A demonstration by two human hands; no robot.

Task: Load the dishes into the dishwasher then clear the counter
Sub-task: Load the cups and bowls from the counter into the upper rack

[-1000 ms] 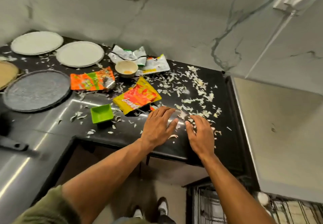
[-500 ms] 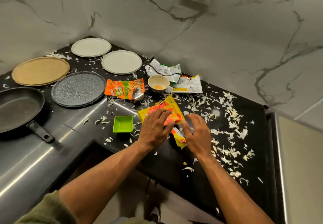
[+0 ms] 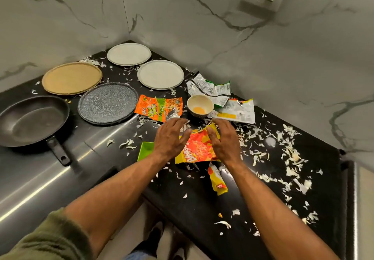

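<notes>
Dishes sit unloaded on the black stone counter: a black frying pan far left, a speckled grey round plate beside it. Centre, the left hand and right hand each grip an edge of the yellow-and-orange snack wrapper. Lifting it carelessly risks knocking the small cream bowl just beyond, or scattering the white vegetable scraps.

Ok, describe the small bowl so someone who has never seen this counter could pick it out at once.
On the black counter in the marble corner, look between the orange-and-green wrapper and the crumpled white wrappers. The small bowl sits there, upright. Nothing else there is small, round and deep: cream inside, a yellow-orange spot at its bottom.
</notes>
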